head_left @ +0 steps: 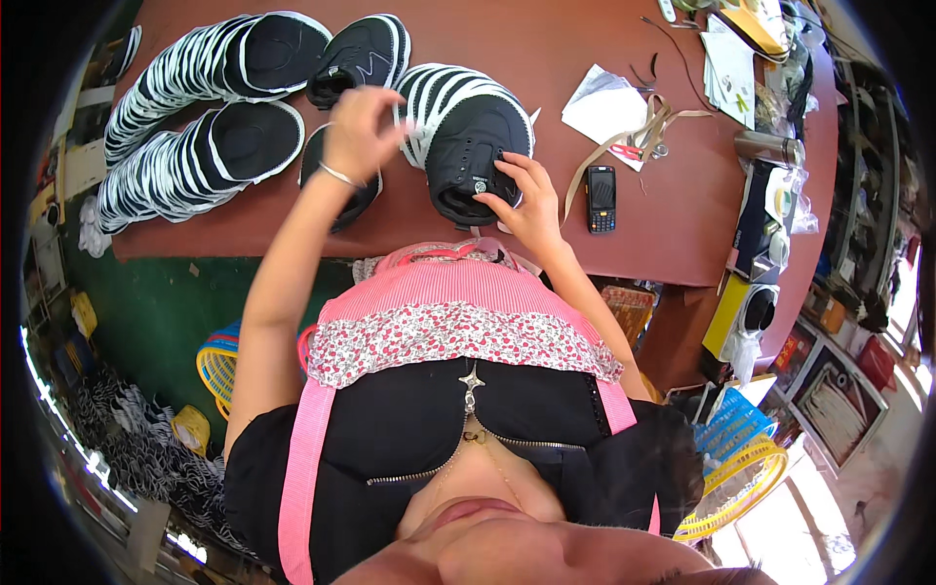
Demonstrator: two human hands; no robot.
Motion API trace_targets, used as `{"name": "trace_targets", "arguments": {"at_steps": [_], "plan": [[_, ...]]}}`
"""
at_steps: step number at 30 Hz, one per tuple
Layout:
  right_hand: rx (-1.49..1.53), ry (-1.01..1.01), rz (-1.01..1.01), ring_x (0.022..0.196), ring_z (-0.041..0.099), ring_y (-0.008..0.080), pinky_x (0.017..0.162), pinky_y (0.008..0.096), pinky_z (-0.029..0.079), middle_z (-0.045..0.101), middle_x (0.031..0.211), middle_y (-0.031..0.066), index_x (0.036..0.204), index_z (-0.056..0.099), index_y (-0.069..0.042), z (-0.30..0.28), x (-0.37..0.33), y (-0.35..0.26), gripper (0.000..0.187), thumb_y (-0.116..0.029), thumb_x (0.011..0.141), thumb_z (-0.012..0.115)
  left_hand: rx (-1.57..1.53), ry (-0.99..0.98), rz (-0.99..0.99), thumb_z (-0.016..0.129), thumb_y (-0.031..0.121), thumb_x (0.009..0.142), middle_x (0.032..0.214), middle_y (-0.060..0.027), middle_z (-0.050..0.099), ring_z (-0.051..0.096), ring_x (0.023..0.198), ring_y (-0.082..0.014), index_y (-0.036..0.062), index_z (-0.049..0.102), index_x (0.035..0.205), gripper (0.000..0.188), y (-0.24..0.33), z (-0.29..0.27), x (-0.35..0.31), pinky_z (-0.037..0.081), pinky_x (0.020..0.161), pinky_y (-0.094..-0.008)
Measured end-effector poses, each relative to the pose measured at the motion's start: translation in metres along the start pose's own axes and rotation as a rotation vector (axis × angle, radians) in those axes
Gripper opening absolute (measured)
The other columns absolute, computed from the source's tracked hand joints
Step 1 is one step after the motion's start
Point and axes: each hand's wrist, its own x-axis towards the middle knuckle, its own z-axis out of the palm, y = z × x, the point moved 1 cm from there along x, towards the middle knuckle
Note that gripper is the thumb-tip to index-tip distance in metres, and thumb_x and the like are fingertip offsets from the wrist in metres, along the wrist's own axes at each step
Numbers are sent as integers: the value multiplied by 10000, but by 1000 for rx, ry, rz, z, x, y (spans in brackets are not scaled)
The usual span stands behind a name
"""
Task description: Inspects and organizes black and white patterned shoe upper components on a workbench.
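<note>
A black shoe upper [466, 161] with lace holes and a small round white mark lies at the near end of a fanned row of uppers [444, 86] with white edges. My right hand [531, 200] grips its right side, thumb and fingers curved onto the black material. Just left of that upper, my left hand [363, 136] is raised, with a gap between thumb and fingers and nothing visible in it. Beneath my left hand and wrist, another black shoe piece [359, 205] is partly hidden. A black shoe [363, 57] with a white edge rests behind that hand.
Two long rows of nested uppers [166, 93] [171, 185] curve across the table's left side. Right of my right hand are a black handheld scanner [602, 200], a beige strap [585, 166], red snips [627, 152] and papers [603, 105]. A metal flask [768, 148] and boxes line the right edge.
</note>
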Motion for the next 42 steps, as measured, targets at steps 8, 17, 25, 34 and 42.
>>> {"name": "trace_targets", "arguments": {"at_steps": [8, 17, 25, 34, 42], "plan": [[266, 260, 459, 1017, 648, 212, 903, 330, 549, 620, 1124, 127, 940, 677, -9, 7, -14, -6, 237, -107, 817, 855, -797, -229, -530, 653, -15, 954, 1136, -53, 733, 659, 1028, -72, 27, 671, 1271, 321, 46, 55, -55, 533, 884, -239], [596, 309, 660, 847, 623, 119, 754, 260, 495, 663, 996, 90, 857, 691, 46, 15, -11, 16, 196, -119, 918, 777, -1135, -94, -779, 649, -32, 957, 1122, -88, 726, 669, 982, -94, -3, 612, 1317, 363, 36, 66, -55, 518, 883, -220], [352, 294, 274, 993, 614, 250, 877, 349, 481, 641, 1073, 122, 1001, 705, 6, -15, 9, -27, 136, -102, 925, 736, -162, 424, -254, 662, -6, 926, 996, -86, 747, 723, 836, -171, 43, 723, 1110, 201, 48, -30, -26, 553, 770, -285], [-45, 44, 163, 1063, 614, 326, 905, 418, 520, 613, 1223, 155, 1165, 683, -25, 7, -11, 0, 438, -129, 775, 853, 107, 204, -437, 670, 139, 957, 1078, -145, 747, 733, 979, -303, 118, 704, 1198, 244, -143, -20, -7, 551, 834, -381], [259, 44, 270, 1002, 711, 251, 856, 324, 628, 654, 1193, 138, 1131, 686, 20, 3, -18, 26, 339, -37, 824, 816, -277, -267, 93, 831, 212, 777, 1243, -108, 667, 641, 1093, -308, 109, 649, 1282, 546, 77, 29, -11, 499, 966, -434]]}}
